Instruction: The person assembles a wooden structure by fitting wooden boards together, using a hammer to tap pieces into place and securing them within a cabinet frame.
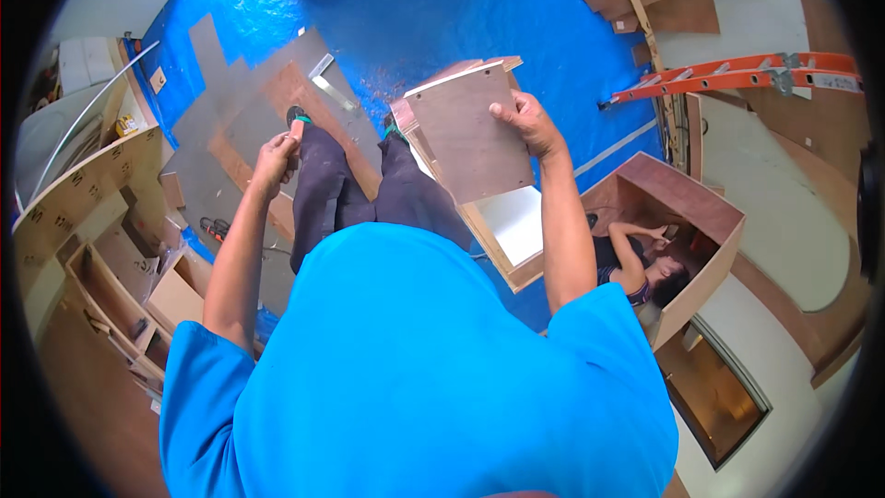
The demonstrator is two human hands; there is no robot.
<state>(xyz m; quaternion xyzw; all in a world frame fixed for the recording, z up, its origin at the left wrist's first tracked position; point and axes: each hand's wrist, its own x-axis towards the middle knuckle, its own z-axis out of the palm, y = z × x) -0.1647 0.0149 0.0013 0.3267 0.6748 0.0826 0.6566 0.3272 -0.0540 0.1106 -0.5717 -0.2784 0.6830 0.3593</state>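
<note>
Upper centre: a plywood box (472, 140), its right edge clasped by the right hand (535, 125), thumb on top. Left of centre, the left hand (275, 162) pinches a small brown block (297, 127). A loosened one-sided grip could let the box tip.

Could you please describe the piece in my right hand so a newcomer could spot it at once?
Start from the blue floor sheet, then find your right hand. It grips a boxy wooden piece with a flat brown face, smaller than the open box farther right.
</note>
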